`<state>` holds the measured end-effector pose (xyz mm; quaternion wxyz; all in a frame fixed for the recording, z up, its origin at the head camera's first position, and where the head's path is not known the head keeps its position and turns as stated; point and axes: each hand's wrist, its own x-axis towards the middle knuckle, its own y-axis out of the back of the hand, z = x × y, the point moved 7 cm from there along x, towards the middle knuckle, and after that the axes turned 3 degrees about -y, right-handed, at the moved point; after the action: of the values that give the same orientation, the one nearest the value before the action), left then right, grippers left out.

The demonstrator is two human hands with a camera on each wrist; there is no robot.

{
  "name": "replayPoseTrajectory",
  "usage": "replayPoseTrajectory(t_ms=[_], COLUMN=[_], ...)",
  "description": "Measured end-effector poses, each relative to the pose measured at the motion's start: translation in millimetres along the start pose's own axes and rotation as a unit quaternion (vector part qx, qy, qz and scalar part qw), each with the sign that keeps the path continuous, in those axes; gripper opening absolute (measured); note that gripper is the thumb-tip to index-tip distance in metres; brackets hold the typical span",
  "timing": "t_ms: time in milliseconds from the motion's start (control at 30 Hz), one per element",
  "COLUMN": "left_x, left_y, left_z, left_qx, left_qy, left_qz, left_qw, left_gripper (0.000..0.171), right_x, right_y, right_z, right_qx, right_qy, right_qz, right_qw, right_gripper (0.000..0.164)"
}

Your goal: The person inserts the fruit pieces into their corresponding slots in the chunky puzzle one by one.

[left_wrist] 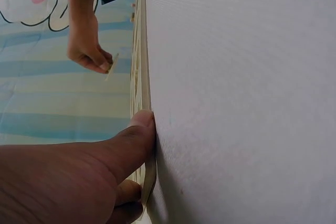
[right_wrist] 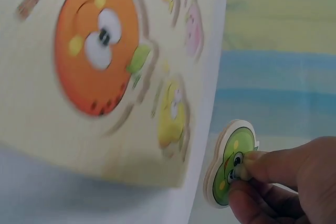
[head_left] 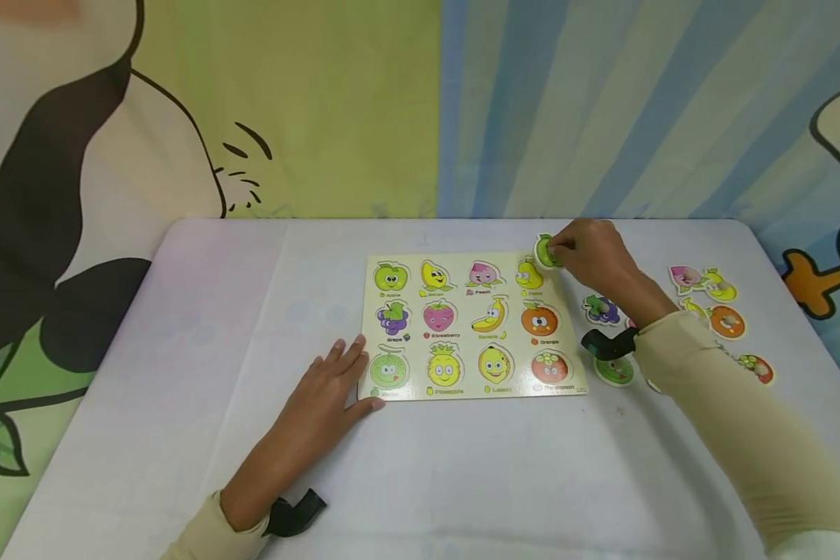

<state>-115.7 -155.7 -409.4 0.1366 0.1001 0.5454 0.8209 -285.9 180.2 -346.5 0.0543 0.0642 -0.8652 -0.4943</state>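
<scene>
1. Left hand (head_left: 329,389): back of hand upward, fingers extended forward and to the right; left thumb (head_left: 364,407) angled out from them.
2. Left forearm (head_left: 252,482): enters from lower left, slanting forward toward the middle.
3. Right hand (head_left: 595,250): farther forward than the left; fingertips (right_wrist: 254,165) in a pinch grip, fingers bent.
4. Right forearm (head_left: 735,428): long reach from lower right, slanting forward and leftward.
5. Hands well apart.

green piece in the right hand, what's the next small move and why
I'd probably carry the green piece left to the apple picture, top left on the board: its green, two-lobed shape looks like an apple, yet the right hand pinches it by the pear picture. The left hand already touches the board's edge.
</scene>
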Motion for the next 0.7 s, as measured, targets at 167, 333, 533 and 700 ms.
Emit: replayPoseTrajectory(t_ms=[167, 333, 533, 700], left_x=[0.0, 0.1, -0.2, 0.2], left_y=[0.0, -0.2, -0.1, -1.1], left_z=[0.1, 0.6, 0.6, 0.1], left_qx=[-0.001, -0.003, -0.008, -0.011], left_qy=[-0.003, -0.005, -0.005, -0.003], left_qz=[0.003, 0.004, 0.006, 0.004], left_qw=[1.0, 1.0, 0.9999, 0.9999], left_gripper=[0.077, 0.078, 0.077, 0.077], right_x=[6, 13, 17, 20], right_y=[-9, -19, -28, -36], right_z=[-22, -40, -53, -65], right_qx=[0.008, 0.009, 0.021, 0.023], right_qy=[0.022, 0.028, 0.035, 0.037], right_qz=[0.0, -0.011, -0.012, -0.026], right_qw=[1.0, 0.999, 0.999, 0.999], right_gripper=[0.019, 0.018, 0.018, 0.018])
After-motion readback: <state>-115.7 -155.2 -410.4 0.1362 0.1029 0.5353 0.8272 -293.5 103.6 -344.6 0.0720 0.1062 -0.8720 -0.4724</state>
